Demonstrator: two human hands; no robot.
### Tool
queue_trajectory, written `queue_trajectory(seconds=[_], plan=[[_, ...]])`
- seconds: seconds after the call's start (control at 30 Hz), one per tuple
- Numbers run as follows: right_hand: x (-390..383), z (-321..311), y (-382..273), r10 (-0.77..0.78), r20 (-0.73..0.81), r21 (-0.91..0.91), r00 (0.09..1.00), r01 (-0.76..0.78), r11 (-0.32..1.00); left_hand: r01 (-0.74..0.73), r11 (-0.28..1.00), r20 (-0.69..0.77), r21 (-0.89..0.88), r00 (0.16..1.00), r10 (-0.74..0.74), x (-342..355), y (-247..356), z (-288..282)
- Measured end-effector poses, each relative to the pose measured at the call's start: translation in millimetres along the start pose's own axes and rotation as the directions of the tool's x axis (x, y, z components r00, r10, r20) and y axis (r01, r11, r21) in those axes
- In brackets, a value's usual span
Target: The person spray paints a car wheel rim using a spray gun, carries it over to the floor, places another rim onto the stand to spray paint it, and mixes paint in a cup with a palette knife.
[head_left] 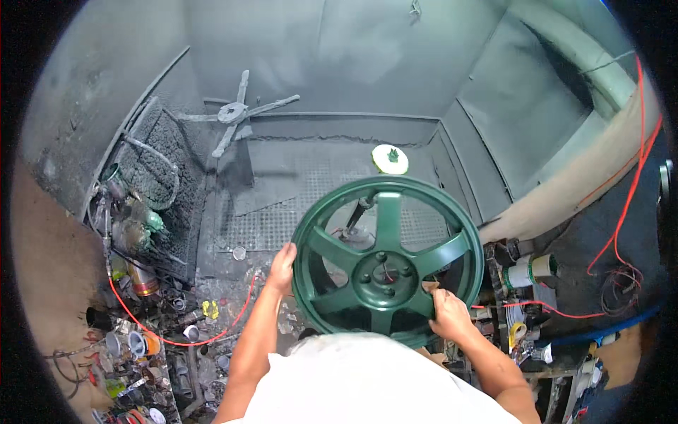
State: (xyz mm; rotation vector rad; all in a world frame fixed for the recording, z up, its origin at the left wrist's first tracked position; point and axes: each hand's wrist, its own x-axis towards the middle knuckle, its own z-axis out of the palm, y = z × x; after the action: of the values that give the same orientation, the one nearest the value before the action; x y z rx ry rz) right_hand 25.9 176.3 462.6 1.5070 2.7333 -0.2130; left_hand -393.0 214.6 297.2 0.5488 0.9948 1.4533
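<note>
A dark green six-spoke wheel [388,219] is held face up in front of my body. My left hand [284,265] is closed on the left edge of its rim. My right hand [446,311] grips the lower right part of the wheel by a spoke, fingers curled at the opening. Behind the wheel, a dark upright post [360,210] shows through the openings; whether the wheel touches it I cannot tell.
A white-and-green round piece [388,160] sits beyond the wheel in a grey booth. A cross-shaped stand [232,113] is at back left. Cluttered cups and cans [138,346] line the left, more containers [530,268] the right, with red hoses [625,212].
</note>
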Motion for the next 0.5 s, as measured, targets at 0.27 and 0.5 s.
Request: queue_trajectory(seconds=[0.27, 0.5], plan=[[171, 22, 117, 0.206, -0.308, 0.243, 0.929, -0.132, 0.961, -0.308, 0.923, 0.207, 0.23, 0.942, 0.263, 176, 89, 95], [311, -18, 214, 0.24, -0.241, 0.3, 0.941, -0.163, 0.94, -0.187, 0.95, 0.052, 0.249, 0.982, 0.18, 305, 110, 148]])
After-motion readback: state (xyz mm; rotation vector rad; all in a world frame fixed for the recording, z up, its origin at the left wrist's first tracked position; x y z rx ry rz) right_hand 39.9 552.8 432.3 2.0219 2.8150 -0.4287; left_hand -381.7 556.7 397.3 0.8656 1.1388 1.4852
